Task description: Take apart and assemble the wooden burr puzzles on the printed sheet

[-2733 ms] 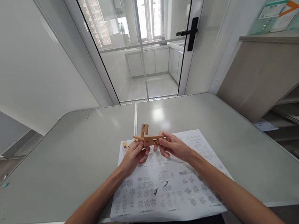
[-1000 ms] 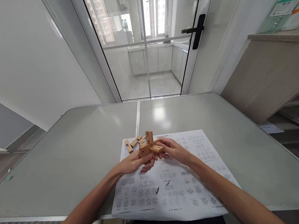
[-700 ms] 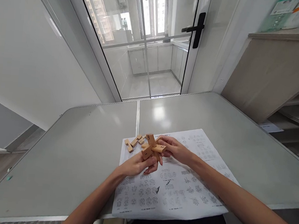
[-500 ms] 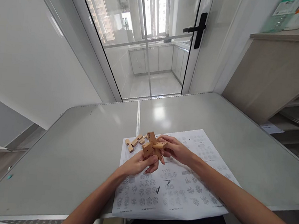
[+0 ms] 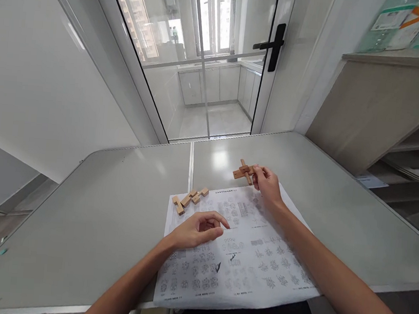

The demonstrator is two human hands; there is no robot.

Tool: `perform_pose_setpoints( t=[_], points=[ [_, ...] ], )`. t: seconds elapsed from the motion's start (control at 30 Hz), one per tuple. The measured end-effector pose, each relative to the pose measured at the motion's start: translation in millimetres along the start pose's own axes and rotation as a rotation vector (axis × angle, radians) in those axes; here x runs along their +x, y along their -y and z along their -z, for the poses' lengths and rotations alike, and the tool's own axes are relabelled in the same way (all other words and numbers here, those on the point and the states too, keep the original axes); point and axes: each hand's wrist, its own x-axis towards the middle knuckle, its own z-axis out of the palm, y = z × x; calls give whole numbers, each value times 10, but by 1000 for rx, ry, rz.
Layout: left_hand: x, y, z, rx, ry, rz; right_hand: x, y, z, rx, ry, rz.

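Note:
A cross-shaped wooden interlocking puzzle [image 5: 244, 170] is at the far edge of the printed sheet, its bars crossing at the middle. My right hand [image 5: 267, 182] pinches its right-hand bar between thumb and fingers. Over the sheet's left half rests my left hand [image 5: 203, 230], fingers loosely curled, thumb and forefinger apart, nothing between them. Beyond that hand, several loose notched wooden blocks [image 5: 186, 201] lie on the upper left corner of the sheet. The white instruction sheet [image 5: 243, 277] carries rows of small line drawings.
The sheet lies on a grey-green table [image 5: 130, 218] with a seam across it. A glass door [image 5: 215, 94] with a black handle [image 5: 276, 47] stands behind. To the right, a wooden shelf unit [image 5: 375, 108] holds packs of bottles [image 5: 393, 26] on top.
Both hands were on the puzzle near the loose blocks. My left hand has let go, and my right hand has carried the puzzle away and to the right.

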Motion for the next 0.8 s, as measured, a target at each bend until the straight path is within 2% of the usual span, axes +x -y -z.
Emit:
perform_pose_setpoints(
  t=[0.13,0.23,0.33,0.4,0.57,0.63,0.7,0.77,0.8],
  points=[
    [1,-25,4,14,-22,-26,159,-64,147,-276,-209,151],
    [-10,-38,23,22,-48,-50,224,-103,226,-403,-259,176],
    [-27,-23,85,-2,-117,-85,248,-137,266,-407,-272,148],
    [-29,7,148,-42,-227,-129,255,-158,277,-382,-297,147],
    [13,87,311,-154,-628,-243,267,-163,297,-352,-354,191],
    [33,104,367,-178,-768,-249,243,-119,292,-380,-360,286],
    [40,114,423,-144,-891,-240,175,-47,255,-437,-348,443],
    [32,122,484,-47,-996,-234,58,27,176,-475,-293,564],
    [25,126,516,20,-1039,-234,-15,55,123,-488,-223,631]
  ],
)
